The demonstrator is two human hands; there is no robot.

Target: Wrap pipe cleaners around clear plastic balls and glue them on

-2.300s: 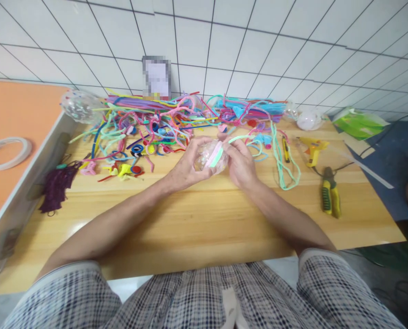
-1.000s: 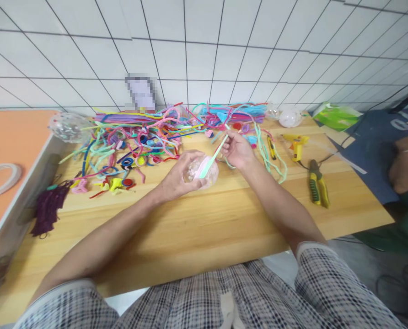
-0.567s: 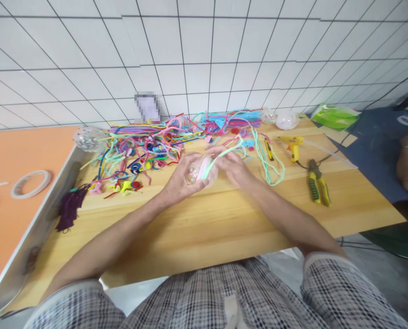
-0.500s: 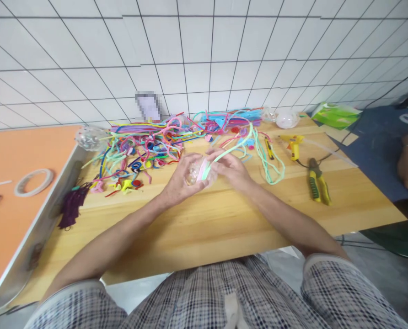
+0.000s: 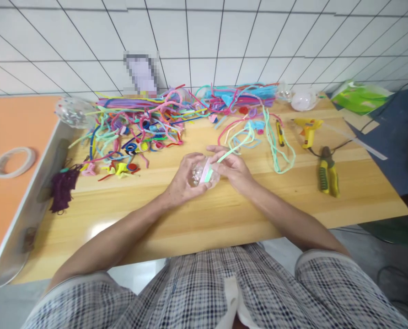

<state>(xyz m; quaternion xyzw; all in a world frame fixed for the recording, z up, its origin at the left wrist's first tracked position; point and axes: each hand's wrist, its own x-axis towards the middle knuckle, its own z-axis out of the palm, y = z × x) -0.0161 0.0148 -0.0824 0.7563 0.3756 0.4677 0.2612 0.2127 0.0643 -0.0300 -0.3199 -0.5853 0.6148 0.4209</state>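
No writing, label, brand or number can be read anywhere in the frame; the small card (image 5: 141, 73) against the tiled wall, upper left of centre, is blurred.

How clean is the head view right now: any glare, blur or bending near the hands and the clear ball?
Head view: wide-angle bending curves the wall tile lines and the wooden table edge; a pale glare patch sits on the table near the left forearm; the left hand and right hand look fairly sharp; the clear ball shows small glints, its contents hard to read; one pixelated patch on the wall.
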